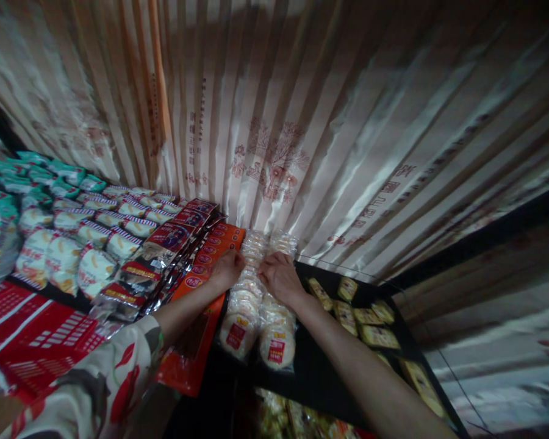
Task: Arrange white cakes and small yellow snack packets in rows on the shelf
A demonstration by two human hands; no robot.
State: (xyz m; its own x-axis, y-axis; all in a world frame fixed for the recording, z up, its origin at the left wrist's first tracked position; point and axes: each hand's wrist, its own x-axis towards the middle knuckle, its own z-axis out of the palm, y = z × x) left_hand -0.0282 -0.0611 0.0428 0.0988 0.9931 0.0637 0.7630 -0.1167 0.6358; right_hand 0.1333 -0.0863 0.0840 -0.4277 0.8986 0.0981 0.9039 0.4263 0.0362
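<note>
Two rows of clear cracker packets (244, 317) with red labels lie side by side on the black table (315, 384), running from the curtain (311, 122) at the back toward the near edge. Both hands are on the far half of these rows. The left hand (229, 268) sits with curled fingers at the left row's outer edge, where it meets the orange packets (196, 341). The right hand (281, 277) lies across the right row, fingers bent down onto it. Whether either hand actually grips a packet cannot be told. The orange packets press right against the left row, and beyond them come overlapping dark red packets (169, 238), then white packets (94, 265) and teal packets (32, 177) further left, so that side is crowded. A red sheet (36, 335) lies at the near left. To the right there is a strip of bare black table, then small yellow packets (363, 317) set loosely apart. The curtain hangs just behind the farthest crackers; the near ends of the rows stop short of the table's front edge.
</note>
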